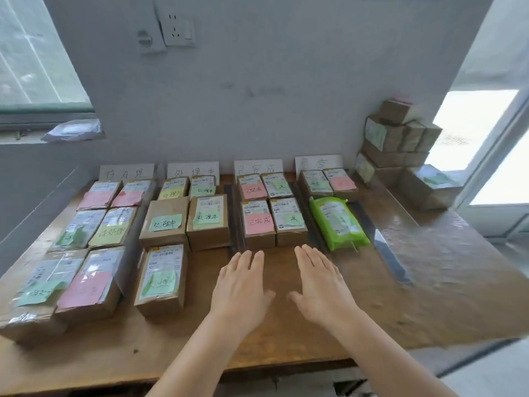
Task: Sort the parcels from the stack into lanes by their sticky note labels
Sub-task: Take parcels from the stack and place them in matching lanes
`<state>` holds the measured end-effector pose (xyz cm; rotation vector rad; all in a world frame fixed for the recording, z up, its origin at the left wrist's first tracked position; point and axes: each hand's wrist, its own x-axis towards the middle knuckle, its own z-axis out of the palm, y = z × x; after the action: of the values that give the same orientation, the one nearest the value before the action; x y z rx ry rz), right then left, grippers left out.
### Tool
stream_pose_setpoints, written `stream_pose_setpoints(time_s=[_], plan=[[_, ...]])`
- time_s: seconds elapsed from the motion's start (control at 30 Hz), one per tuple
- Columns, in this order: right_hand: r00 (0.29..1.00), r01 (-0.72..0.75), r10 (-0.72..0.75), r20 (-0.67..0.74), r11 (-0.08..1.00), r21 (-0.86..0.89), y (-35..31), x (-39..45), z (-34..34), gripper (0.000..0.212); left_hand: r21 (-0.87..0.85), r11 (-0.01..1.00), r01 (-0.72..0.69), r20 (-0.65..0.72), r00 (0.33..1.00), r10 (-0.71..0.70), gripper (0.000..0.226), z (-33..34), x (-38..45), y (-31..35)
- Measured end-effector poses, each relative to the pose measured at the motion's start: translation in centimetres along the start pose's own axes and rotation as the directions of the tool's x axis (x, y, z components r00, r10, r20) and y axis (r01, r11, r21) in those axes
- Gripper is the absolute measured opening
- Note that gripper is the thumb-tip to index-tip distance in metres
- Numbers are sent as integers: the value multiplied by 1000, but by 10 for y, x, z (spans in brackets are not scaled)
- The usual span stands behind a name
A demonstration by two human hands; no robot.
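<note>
Both hands, left hand [240, 285] and right hand [320, 285], lie flat with straight fingers, holding nothing, on the brown wooden table [286, 348]. Sorted brown cardboard parcels [259, 223] fill lanes from nine to twelve o'clock; the unsorted brown box stack [398, 138] stands at two o'clock.

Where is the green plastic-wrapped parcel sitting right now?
In the head view, the green parcel lies flat in the rightmost lane, in front of two small boxes, just beyond and right of the right hand.

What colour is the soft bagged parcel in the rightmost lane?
Bright green, with a white shipping label; the soft bagged parcel shows best in the head view.
</note>
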<state>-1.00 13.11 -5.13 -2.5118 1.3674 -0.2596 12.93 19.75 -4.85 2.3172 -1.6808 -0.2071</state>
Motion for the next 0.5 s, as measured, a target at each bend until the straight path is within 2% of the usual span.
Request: stream_pose_setpoints(time_s=[0.27, 0.5], plan=[[997, -80, 80, -19, 997, 12, 108, -54, -52, 86, -88, 992, -89, 11, 996, 91, 77, 26, -7, 119], [992, -123, 123, -19, 992, 25, 187, -80, -90, 87, -79, 980, -185, -4, 983, 185, 77, 46, -5, 203]])
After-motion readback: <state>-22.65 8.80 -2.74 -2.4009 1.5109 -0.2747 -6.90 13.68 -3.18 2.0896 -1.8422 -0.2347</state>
